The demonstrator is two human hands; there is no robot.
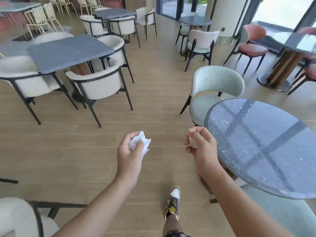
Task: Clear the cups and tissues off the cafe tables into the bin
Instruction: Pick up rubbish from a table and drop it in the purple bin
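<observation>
L hand (130, 151) gripping crumpled tissue (142, 144), R hand (201, 146) clutching tissue wad (193, 141), no legible text

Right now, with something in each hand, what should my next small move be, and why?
Probably walk on and scan for the bin without loosening either grip. Your left hand holds a crumpled tissue and your right hand holds a second tissue, so neither hand is free for more, and no bin shows in this view.
</observation>
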